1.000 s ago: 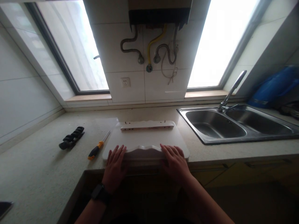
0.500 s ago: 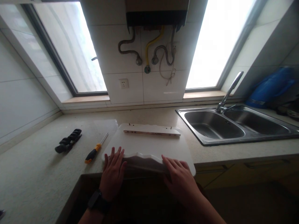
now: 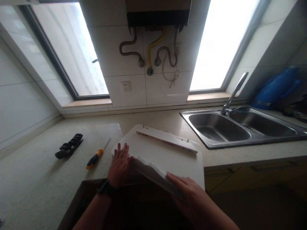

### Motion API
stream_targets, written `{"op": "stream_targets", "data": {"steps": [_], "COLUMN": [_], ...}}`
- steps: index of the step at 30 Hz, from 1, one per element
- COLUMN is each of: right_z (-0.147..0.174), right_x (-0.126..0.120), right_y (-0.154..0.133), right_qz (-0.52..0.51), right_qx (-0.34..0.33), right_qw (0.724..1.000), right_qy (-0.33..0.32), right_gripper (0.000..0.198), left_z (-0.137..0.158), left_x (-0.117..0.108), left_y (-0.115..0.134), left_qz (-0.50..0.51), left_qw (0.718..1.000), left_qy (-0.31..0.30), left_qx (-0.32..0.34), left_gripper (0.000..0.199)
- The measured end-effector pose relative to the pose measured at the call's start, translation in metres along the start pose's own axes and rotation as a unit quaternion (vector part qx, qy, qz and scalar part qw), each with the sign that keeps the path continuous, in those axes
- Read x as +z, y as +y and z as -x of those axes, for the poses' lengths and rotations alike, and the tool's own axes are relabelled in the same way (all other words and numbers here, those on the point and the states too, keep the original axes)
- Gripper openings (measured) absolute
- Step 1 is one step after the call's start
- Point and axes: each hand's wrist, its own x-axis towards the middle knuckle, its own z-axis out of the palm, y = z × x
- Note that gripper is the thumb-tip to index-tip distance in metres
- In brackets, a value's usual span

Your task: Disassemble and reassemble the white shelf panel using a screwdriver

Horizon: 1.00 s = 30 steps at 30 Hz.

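A white board with rounded corners lies slanted on the counter, its near right corner past the front edge. Along its near side stands a white wavy-edged panel. My left hand, a dark watch on its wrist, rests with fingers stretched out on the board's left end, thumb against the panel's end. At the panel's right part, my right hand grips it, fingers over the top edge and thumb hidden below. A narrow white strip with small holes runs along the far side, near short pegs.
Left of the board lies a black and yellow screwdriver, with a black ridged object farther left. A double steel sink with a tap is set into the counter at right. A blue jug-like container stands behind it.
The board, with its panel and strip, has turned clockwise; its right side has come nearer and its left side farther. Both hands moved along with it.
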Motion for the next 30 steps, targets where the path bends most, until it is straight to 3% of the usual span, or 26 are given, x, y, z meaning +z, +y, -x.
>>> {"op": "stream_targets", "data": {"steps": [4,6,9,13,16,22,25,30], "right_z": [0.019,0.028,0.035,0.030,0.024,0.021,0.021,0.017], "right_x": [-0.026,-0.028,-0.016,0.012,0.022,0.018,0.022,0.043], "right_y": [0.039,0.062,0.088,0.106,0.112,0.117,0.110,0.087], "right_qz": [0.013,0.044,0.071,0.094,0.120,0.203,0.213,0.199], "right_qx": [0.016,0.022,0.010,-0.017,-0.040,-0.089,-0.092,-0.086], "right_qw": [1.000,0.999,0.997,0.993,0.985,0.964,0.958,0.959], "right_qy": [-0.012,-0.008,0.013,0.071,0.117,0.148,0.165,0.183], "right_gripper": [0.064,0.076,0.085,0.063,0.062,0.057,0.057,0.053], "left_z": [-0.026,-0.039,-0.060,-0.077,-0.068,-0.011,0.014,0.035], "left_x": [0.009,0.014,0.020,0.014,-0.003,-0.038,-0.040,-0.022], "left_y": [-0.015,-0.024,-0.037,-0.040,-0.019,0.067,0.096,0.113], "left_qz": [0.014,0.026,0.048,0.069,0.094,0.145,0.157,0.183], "left_qw": [1.000,0.999,0.998,0.996,0.994,0.988,0.987,0.981], "left_qy": [-0.019,-0.023,-0.032,-0.054,-0.046,-0.022,-0.018,-0.002], "left_qx": [-0.013,-0.011,-0.004,-0.006,-0.009,0.042,0.011,-0.059], "left_gripper": [0.063,0.063,0.062,0.056,0.055,0.054,0.055,0.065]}}
